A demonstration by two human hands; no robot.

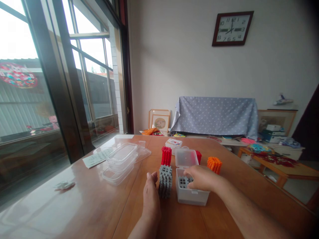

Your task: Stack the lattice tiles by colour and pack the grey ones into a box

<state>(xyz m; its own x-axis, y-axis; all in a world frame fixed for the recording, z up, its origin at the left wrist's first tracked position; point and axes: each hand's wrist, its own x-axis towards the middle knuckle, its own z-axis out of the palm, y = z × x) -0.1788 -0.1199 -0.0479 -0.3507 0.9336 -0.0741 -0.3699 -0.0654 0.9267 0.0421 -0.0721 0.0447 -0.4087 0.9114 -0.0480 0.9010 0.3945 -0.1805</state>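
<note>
My left hand [151, 197] rests on its edge on the table, fingers stretched out beside a standing stack of grey interlocking plastic pieces [165, 182]. Whether it touches the stack is hard to tell. My right hand [200, 178] reaches into a clear plastic box [193, 198] from the right. Thumb and fingers close on a grey lattice-like plastic piece [183, 181] inside; some fingertips are hidden. The box's lid [186, 157] is hinged back. Behind the grey stack stands a red stack of similar pieces [166, 156].
An orange stack [214, 165] is right of the box, and another red stack [198, 156] is partly behind the lid. Clear plastic containers [122, 161], a printed paper [97, 158] and a small crumpled item [64, 186] lie left. A lidded container [173, 143] sits farther back.
</note>
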